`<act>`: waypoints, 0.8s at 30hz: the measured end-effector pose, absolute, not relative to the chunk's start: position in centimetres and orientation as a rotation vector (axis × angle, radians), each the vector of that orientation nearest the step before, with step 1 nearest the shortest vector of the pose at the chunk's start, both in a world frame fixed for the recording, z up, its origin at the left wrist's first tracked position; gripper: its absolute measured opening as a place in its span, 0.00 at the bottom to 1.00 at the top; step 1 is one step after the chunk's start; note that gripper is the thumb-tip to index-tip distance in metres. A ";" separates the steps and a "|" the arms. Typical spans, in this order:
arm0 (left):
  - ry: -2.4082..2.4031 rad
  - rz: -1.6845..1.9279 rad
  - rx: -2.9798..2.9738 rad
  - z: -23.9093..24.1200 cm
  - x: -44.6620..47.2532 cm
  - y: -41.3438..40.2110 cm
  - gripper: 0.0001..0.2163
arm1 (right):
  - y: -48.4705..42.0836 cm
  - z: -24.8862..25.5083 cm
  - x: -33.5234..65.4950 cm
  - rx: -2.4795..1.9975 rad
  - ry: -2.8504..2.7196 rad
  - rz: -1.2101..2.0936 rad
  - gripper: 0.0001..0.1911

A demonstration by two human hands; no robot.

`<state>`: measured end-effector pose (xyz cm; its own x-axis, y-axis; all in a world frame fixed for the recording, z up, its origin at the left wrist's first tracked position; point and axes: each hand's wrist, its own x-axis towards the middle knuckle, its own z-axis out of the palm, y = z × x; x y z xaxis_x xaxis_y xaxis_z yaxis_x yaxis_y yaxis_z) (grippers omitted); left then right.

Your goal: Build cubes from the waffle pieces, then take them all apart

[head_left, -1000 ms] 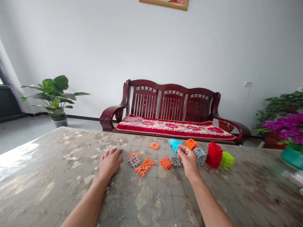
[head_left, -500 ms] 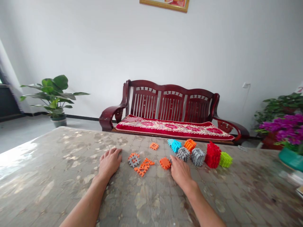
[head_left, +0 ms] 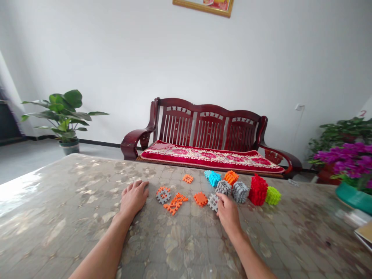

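Observation:
My left hand (head_left: 135,197) lies flat on the table, fingers stretched out, holding nothing. To its right is a grey notched plastic tile (head_left: 163,196) partly over an orange one, beside overlapping orange cut-out pieces (head_left: 175,204). My right hand (head_left: 228,209) is at the right edge of a grey lattice tile (head_left: 213,202) that lies flat. Its index finger is stretched out at the tile's edge and the other fingers are partly hidden; no grip shows. A solid orange tile (head_left: 200,199) lies just left of that tile, and a small orange lattice tile (head_left: 188,178) lies farther back.
Behind my right hand stand grey tile stacks (head_left: 240,192), a blue stack (head_left: 214,179), an orange stack (head_left: 231,177), a tall red stack (head_left: 258,190) and a lime-green stack (head_left: 273,195). A flowerpot (head_left: 353,197) is at the table's right. A wooden bench (head_left: 210,128) stands beyond.
My right hand has shifted right, uncovering the grey lattice tile beside the solid orange one. My left hand stays in place. The whole view has moved slightly.

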<state>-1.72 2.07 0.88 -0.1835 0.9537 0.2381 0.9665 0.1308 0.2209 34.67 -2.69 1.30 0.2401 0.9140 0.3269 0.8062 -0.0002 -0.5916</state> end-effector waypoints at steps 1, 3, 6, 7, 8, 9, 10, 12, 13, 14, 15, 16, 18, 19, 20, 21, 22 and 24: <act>-2.337 -0.516 -1.980 0.9 -1.7 2.1 0.21 | -2.8 1.0 34.8 -1.821 -1.585 0.204 0.23; -2.341 -0.531 -1.977 0.8 -1.7 2.1 0.21 | -3.1 0.6 34.8 -1.816 -1.624 0.177 0.21; -2.336 -0.530 -1.979 0.9 -1.7 2.1 0.21 | -3.6 0.7 34.5 -1.842 -1.699 0.169 0.20; -2.333 -0.524 -1.981 0.9 -1.7 2.1 0.21 | -3.7 0.8 34.4 -1.860 -1.717 0.173 0.21; -2.330 -0.519 -1.984 0.9 -1.7 2.0 0.21 | -3.8 0.9 34.4 -1.875 -1.736 0.171 0.24; -2.328 -0.516 -1.987 1.0 -1.7 2.0 0.22 | -3.9 1.0 34.3 -1.884 -1.755 0.163 0.26; -2.326 -0.516 -1.989 1.0 -1.7 2.0 0.21 | -4.0 1.1 34.3 -1.893 -1.770 0.149 0.28; -2.324 -0.520 -1.987 1.0 -1.6 1.9 0.21 | -4.1 1.1 34.2 -1.910 -1.791 0.119 0.29; -2.324 -0.522 -1.984 1.0 -1.6 1.9 0.21 | -4.1 1.1 34.2 -1.918 -1.798 0.110 0.28; -2.326 -0.524 -1.979 0.9 -1.6 1.9 0.21 | -4.2 1.1 34.2 -1.927 -1.799 0.105 0.28; -2.327 -0.525 -1.974 0.9 -1.6 2.0 0.21 | -4.3 1.2 34.1 -1.936 -1.795 0.102 0.28; -2.327 -0.525 -1.972 0.9 -1.6 2.0 0.21 | -4.4 1.3 34.0 -1.941 -1.789 0.098 0.28; -2.326 -0.518 -1.972 0.8 -1.6 2.0 0.21 | -4.7 1.6 33.7 -1.922 -1.777 0.063 0.28; -2.323 -0.515 -1.973 0.8 -1.6 2.1 0.21 | -4.8 1.9 33.6 -1.892 -1.775 0.023 0.28; -2.321 -0.514 -1.972 0.8 -1.6 2.1 0.21 | -4.9 2.2 33.6 -1.849 -1.774 -0.030 0.28; -2.320 -0.512 -1.971 0.8 -1.6 2.1 0.21 | -4.8 2.6 33.7 -1.803 -1.771 -0.092 0.27; -2.319 -0.511 -1.969 0.8 -1.6 2.1 0.21 | -4.7 2.9 33.9 -1.763 -1.762 -0.153 0.27; -2.322 -0.508 -1.966 0.8 -1.6 2.1 0.21 | -4.2 3.7 34.6 -1.724 -1.717 -0.245 0.24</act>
